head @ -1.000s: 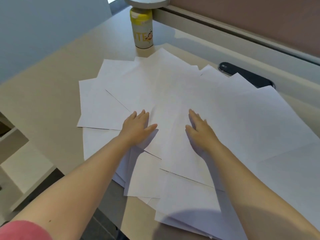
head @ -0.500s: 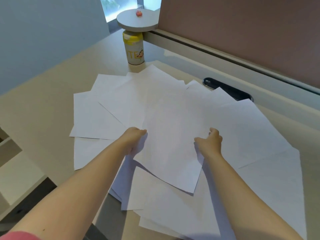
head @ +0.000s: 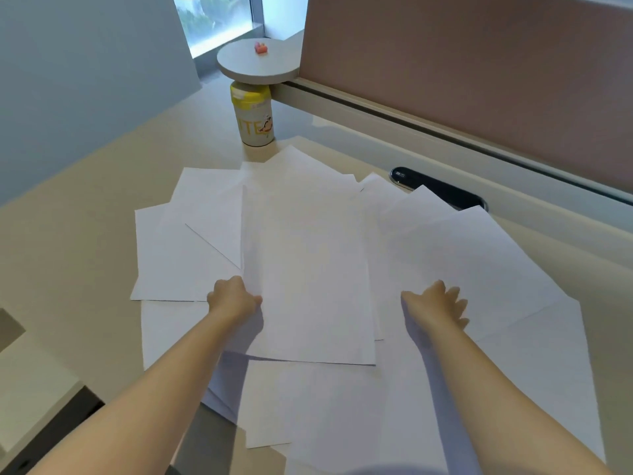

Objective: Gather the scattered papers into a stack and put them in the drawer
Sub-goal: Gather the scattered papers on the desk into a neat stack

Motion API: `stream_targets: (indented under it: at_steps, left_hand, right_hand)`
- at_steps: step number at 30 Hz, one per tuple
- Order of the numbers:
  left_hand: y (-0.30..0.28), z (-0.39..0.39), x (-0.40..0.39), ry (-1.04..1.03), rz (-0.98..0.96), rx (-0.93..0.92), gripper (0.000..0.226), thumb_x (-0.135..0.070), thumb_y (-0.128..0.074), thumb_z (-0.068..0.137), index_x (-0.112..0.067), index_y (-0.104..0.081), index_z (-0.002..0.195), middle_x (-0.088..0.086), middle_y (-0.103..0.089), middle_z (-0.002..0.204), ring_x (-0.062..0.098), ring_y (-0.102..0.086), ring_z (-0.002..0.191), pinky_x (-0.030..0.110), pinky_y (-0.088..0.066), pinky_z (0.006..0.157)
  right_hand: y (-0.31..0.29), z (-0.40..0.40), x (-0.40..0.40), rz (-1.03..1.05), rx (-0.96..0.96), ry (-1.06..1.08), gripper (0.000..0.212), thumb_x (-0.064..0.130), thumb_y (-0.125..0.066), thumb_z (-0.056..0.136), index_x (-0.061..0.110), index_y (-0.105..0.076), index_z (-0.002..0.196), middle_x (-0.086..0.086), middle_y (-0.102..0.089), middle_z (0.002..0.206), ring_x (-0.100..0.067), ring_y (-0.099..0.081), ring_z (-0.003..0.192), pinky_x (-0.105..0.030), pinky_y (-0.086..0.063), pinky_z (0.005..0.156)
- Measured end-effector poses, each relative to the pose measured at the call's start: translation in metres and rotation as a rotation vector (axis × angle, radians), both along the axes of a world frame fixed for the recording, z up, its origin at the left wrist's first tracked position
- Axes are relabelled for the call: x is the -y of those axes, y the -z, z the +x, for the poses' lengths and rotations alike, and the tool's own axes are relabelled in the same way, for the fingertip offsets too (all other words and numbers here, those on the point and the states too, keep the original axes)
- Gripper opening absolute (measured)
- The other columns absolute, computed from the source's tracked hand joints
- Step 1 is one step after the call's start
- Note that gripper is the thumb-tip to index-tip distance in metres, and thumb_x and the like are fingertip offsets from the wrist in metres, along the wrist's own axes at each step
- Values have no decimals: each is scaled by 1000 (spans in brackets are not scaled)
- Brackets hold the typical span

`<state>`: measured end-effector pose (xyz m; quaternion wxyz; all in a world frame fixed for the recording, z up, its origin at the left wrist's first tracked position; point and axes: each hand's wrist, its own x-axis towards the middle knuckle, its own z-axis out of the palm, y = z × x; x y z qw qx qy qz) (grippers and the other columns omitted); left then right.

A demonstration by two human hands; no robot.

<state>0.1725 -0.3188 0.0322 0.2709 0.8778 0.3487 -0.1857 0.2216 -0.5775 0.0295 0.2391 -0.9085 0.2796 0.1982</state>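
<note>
Several white paper sheets point(head: 479, 262) lie fanned out and overlapping on the beige desk point(head: 85, 234). One sheet point(head: 308, 269) sits on top in the middle, roughly upright to me. My left hand point(head: 234, 298) pinches this top sheet at its left edge. My right hand point(head: 436, 308) is off that sheet, fingers spread and blurred, hovering over the sheets to the right. The drawer is not clearly in view.
A yellow-lidded white canister point(head: 255, 114) stands at the back under a round grey shelf point(head: 257, 61). A black flat device point(head: 438, 190) lies at the back right by the pink partition point(head: 479, 80). The desk's front edge runs at lower left.
Both hands lay flat on the papers, then gripped the middle sheet and turned it straight. My right hand has since let go and moved right, opening.
</note>
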Motion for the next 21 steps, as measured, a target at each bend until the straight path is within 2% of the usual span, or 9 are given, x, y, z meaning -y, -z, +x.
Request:
stream_targets:
  at_steps: [3, 6, 9, 13, 14, 16, 18, 19, 21]
  left_hand:
    - [-7, 4, 8, 119, -7, -65, 41, -23, -54, 88, 2, -48, 119, 20, -42, 130, 39, -49, 117, 40, -44, 95]
    - [-7, 3, 13, 172, -146, -41, 41, -16, -60, 84, 3, -51, 119, 20, -50, 127, 36, -55, 112, 40, -47, 96]
    - [-9, -5, 16, 173, -284, -10, 34, -8, -61, 81, 1, -56, 113, 15, -60, 113, 31, -58, 103, 36, -48, 88]
    - [-9, -15, 17, 120, -329, 47, 13, -4, -61, 77, -10, -51, 85, 6, -56, 87, 25, -52, 87, 29, -41, 73]
    - [-7, -16, 18, 83, -320, 87, 17, -4, -61, 77, -10, -49, 88, 4, -54, 86, 25, -50, 89, 29, -39, 71]
    - [-5, -21, 24, -37, -344, 192, 45, -4, -63, 78, -8, -42, 118, 5, -56, 106, 28, -52, 100, 29, -39, 77]
    - [-4, -24, 30, -168, -395, 283, 71, -5, -63, 79, -8, -26, 139, 11, -51, 130, 31, -52, 116, 33, -40, 89]
    - [-5, -25, 31, -212, -418, 296, 69, -5, -63, 79, -7, -28, 139, 12, -52, 129, 31, -53, 115, 34, -40, 91]
    - [-6, -27, 26, -209, -509, 243, 38, -2, -61, 79, -3, -52, 116, 15, -57, 109, 29, -58, 92, 34, -44, 82]
  right_hand:
    - [5, -2, -9, 109, 24, -63, 73, 27, -48, 90, 11, -6, 147, -13, 2, 158, -31, 2, 145, -47, -7, 119]
    - [2, 1, -18, 268, 167, -67, 69, 19, -49, 89, 8, -13, 146, -14, -8, 156, -32, -14, 143, -44, -20, 117]
    - [-1, 0, -16, 245, 178, 3, 64, 18, -53, 85, 6, -26, 142, -14, -28, 149, -35, -33, 133, -45, -34, 108]
    - [-4, -11, -6, 231, 132, 148, 58, 7, -55, 80, 1, -36, 134, -16, -34, 139, -36, -43, 122, -37, -51, 80]
    - [-4, -13, -5, 312, 135, 188, 59, 3, -54, 79, 0, -35, 134, -16, -33, 138, -35, -44, 121, -30, -50, 68]
    - [-4, -16, -8, 492, 122, 217, 60, -2, -54, 77, 0, -35, 134, -15, -44, 129, -32, -53, 104, -24, -44, 57]
    - [-4, -18, -12, 651, 117, 244, 53, -4, -58, 76, -6, -42, 126, -18, -56, 120, -30, -58, 92, -33, -51, 69]
    - [-6, -20, -15, 698, 112, 262, 49, -5, -60, 76, -7, -45, 123, -20, -58, 120, -32, -59, 96, -39, -53, 80]
    - [-13, -24, -20, 753, 84, 228, 39, -5, -58, 79, -4, -49, 117, -18, -59, 112, -31, -59, 92, -38, -53, 76]
